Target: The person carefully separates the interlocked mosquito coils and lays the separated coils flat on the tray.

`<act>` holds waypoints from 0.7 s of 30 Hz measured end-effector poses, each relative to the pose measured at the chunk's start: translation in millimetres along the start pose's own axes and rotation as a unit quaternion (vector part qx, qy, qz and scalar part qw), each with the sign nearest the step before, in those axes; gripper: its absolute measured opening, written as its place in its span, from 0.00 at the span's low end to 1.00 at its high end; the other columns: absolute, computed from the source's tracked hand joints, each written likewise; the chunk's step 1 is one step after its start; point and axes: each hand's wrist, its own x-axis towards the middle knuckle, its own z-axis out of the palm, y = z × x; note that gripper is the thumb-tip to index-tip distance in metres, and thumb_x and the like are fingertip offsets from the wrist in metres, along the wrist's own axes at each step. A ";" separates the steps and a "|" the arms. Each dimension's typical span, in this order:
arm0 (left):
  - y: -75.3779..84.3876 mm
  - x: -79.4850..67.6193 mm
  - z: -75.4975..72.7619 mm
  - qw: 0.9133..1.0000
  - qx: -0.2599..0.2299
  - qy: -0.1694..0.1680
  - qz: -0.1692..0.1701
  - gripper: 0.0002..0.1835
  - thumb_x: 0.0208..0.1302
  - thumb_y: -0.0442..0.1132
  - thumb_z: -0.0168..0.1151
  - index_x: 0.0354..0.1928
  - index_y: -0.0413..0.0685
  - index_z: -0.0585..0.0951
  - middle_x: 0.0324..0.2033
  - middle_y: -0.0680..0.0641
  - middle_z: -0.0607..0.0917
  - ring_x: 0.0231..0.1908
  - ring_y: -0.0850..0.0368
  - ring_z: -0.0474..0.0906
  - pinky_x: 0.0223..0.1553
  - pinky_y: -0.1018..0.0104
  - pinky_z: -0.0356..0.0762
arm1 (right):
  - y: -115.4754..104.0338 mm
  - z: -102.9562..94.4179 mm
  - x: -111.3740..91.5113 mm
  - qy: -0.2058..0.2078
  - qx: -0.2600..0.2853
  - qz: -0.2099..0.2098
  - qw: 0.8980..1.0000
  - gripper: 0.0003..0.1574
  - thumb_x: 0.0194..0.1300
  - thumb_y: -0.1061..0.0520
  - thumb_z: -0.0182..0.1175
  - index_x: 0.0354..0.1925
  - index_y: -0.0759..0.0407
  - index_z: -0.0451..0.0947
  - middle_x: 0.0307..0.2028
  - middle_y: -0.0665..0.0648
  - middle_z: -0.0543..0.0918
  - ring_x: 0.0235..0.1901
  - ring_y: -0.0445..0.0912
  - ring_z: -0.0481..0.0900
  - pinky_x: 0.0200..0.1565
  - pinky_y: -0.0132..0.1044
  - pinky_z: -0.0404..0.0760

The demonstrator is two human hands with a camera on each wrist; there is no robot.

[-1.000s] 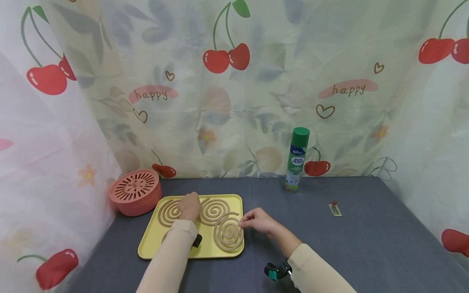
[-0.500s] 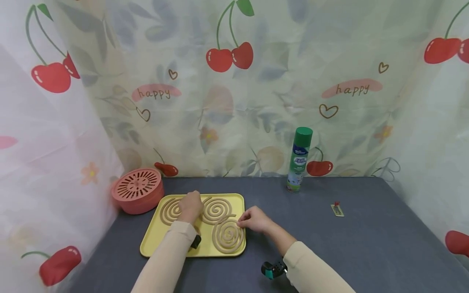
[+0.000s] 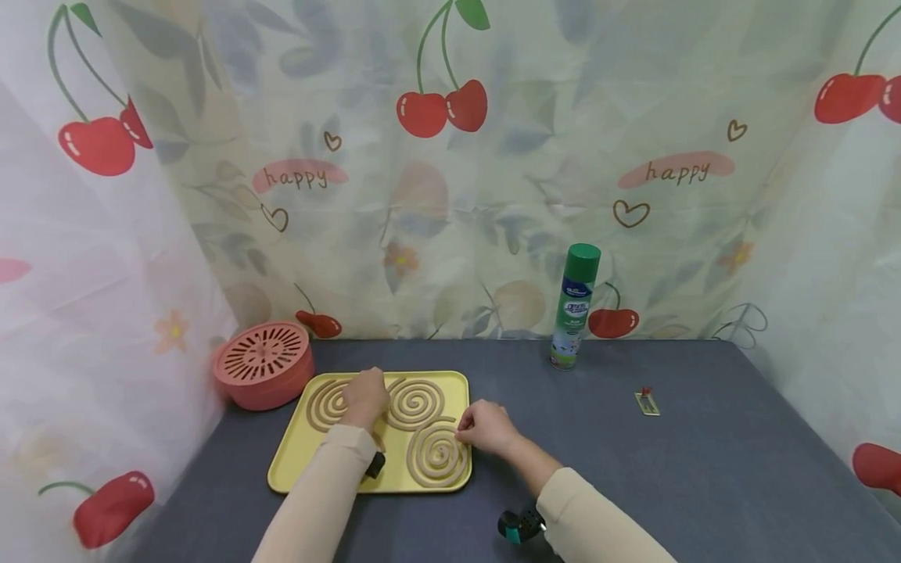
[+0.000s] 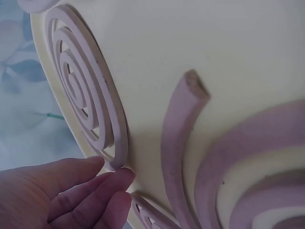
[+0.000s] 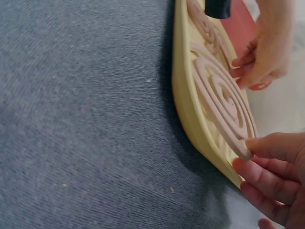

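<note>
Several tan mosquito coils lie on a yellow tray (image 3: 288,471). My right hand (image 3: 487,427) pinches the outer edge of the front right mosquito coil (image 3: 431,482) between thumb and fingers, at the tray's right side. That coil (image 5: 213,95) slants up from the tray in the right wrist view. My left hand (image 3: 364,397) is at the back of the tray, between the back left coil (image 3: 324,407) and the back right coil (image 3: 415,405). In the left wrist view its thumb and forefinger pinch the end of a coil (image 4: 102,109). Another coil (image 4: 177,138) is mostly hidden under my left forearm in the head view.
A pink round box (image 3: 263,366) with a slotted lid stands behind the tray's left corner. At the back right is an upright green spray can (image 3: 573,313). A small gold metal piece (image 3: 647,403) with a red tip lies farther right. A printed curtain hangs behind the table.
My right hand has drawn slightly toward me with the front right coil, whose outer end has come away from the back right coil. My left hand keeps its place.
</note>
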 end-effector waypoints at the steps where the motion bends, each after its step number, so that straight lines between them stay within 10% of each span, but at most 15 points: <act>1: 0.2 0.2 0.2 1.000 0.000 0.001 0.001 0.08 0.56 0.33 0.58 0.38 0.41 0.82 0.41 0.38 0.84 0.38 0.45 0.81 0.31 0.49 0.76 | -1.1 0.5 -0.5 0.008 -0.022 -0.006 1.000 0.05 0.51 0.58 0.67 0.21 0.56 0.83 0.19 0.48 0.82 0.21 0.38 0.72 0.38 0.40 0.68; 21: 0.5 -0.8 -0.3 1.000 -0.014 0.012 0.009 0.11 0.59 0.30 0.55 0.42 0.37 0.82 0.41 0.35 0.84 0.40 0.40 0.82 0.32 0.49 0.78 | -12.5 17.2 -6.7 0.087 -0.200 -0.065 0.974 0.16 0.50 0.60 0.64 0.10 0.51 0.74 0.11 0.46 0.72 0.19 0.42 0.61 0.34 0.39 0.56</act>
